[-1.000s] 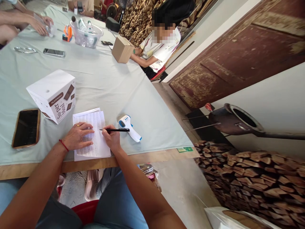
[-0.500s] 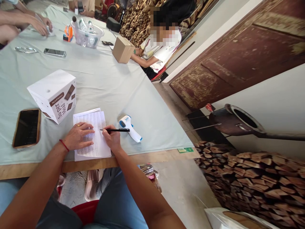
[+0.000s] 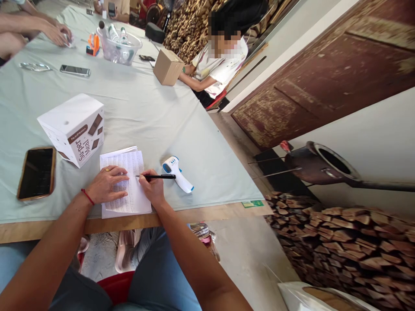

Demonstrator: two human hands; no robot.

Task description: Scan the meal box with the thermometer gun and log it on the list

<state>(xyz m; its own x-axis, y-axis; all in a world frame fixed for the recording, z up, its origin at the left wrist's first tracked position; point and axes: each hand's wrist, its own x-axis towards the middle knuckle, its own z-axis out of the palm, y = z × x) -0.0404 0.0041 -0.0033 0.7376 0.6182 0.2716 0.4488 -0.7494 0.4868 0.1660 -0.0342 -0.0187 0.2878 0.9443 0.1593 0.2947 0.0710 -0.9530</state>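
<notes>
Near the table's front edge lies a small stack of paper (image 3: 136, 203), its top sheet covered with rows of small writing. My left hand (image 3: 108, 185) rests flat on the sheet's left part, fingers spread. In my right hand (image 3: 153, 189) is a black pen (image 3: 162, 176), gripped between thumb and fingers, its tip at the right part of the written rows. Just right of that hand a white and blue infrared thermometer (image 3: 177, 173) lies on the cloth. A white box with brown print (image 3: 73, 129) stands behind my left hand, and a phone in a brown case (image 3: 36, 173) lies further left.
Farther back on the cloth-covered table (image 3: 136, 112) are a grey phone (image 3: 75, 71), a clear basket of bottles (image 3: 119, 49), an orange tape dispenser (image 3: 93, 45) and a cardboard box (image 3: 168, 67). A person (image 3: 217, 65) sits at the right side; another person's hands (image 3: 60, 34) are at far left.
Both my hands, the pen and the paper stay practically in place. The view shifts very slightly.
</notes>
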